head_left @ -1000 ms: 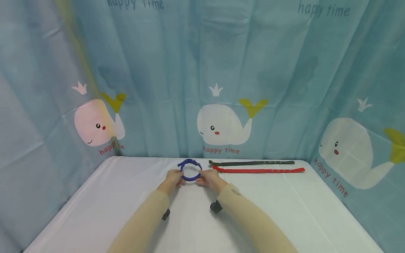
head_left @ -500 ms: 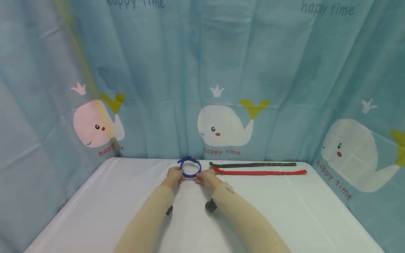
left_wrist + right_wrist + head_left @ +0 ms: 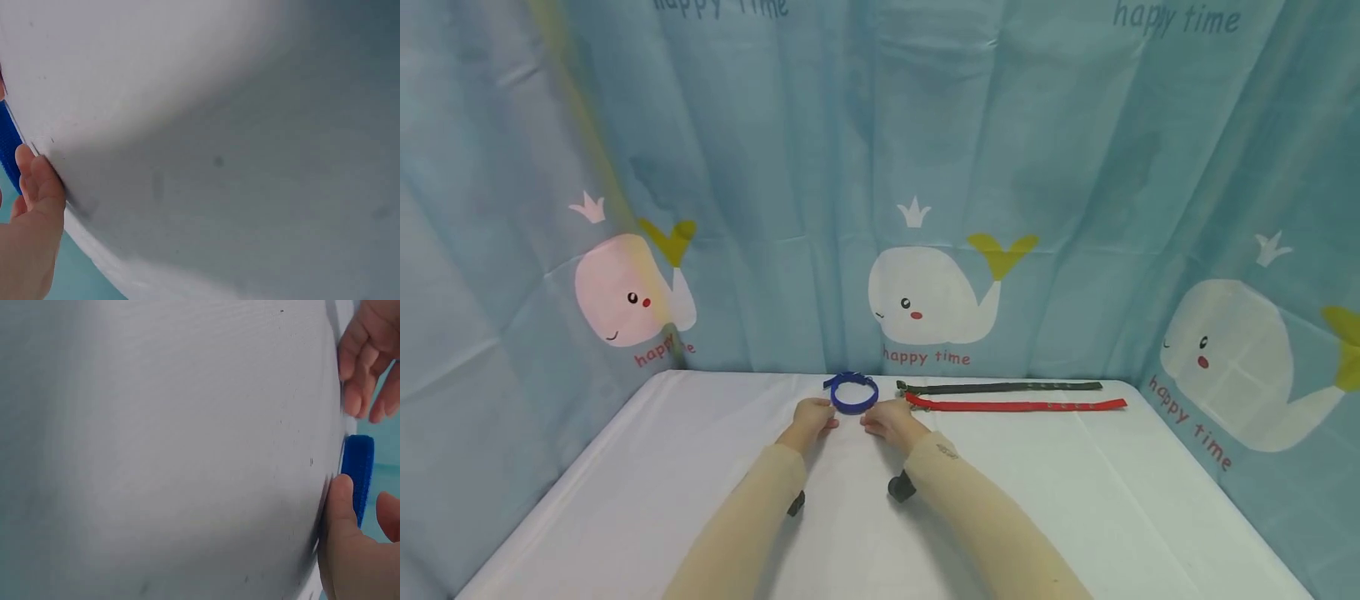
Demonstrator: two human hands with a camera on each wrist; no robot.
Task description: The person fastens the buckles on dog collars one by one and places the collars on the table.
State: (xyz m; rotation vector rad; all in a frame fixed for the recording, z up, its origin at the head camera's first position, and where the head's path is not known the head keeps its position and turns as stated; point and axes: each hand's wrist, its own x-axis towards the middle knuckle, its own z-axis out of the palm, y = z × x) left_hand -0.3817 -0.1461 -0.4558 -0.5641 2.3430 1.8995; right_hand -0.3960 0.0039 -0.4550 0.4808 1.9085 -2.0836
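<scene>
A blue buckled collar (image 3: 853, 408), closed into a ring, sits at the far middle of the white table in the head view. My left hand (image 3: 811, 419) is at its near left side, fingers loosely extended. On the near right is my right hand (image 3: 893, 420), its fingertips close to the band. In the right wrist view the blue collar (image 3: 358, 465) shows between the hands; thumb and finger of the right hand (image 3: 350, 544) stand apart beside it. The left wrist view catches only part of the collar (image 3: 9, 147) beyond the left hand (image 3: 40, 206); whether fingertips touch it, I cannot tell.
To the right lie a dark green strap (image 3: 1000, 387) and a red strap (image 3: 1015, 406), both straight, with metal eyelets and buckles at their left ends. Behind the table (image 3: 700, 467) hangs a blue whale-print curtain (image 3: 805, 208).
Both hands held the collar tilted up at its sides; it has been lowered flat onto the table. The fingers have since let go and stay beside it. The straps have not moved.
</scene>
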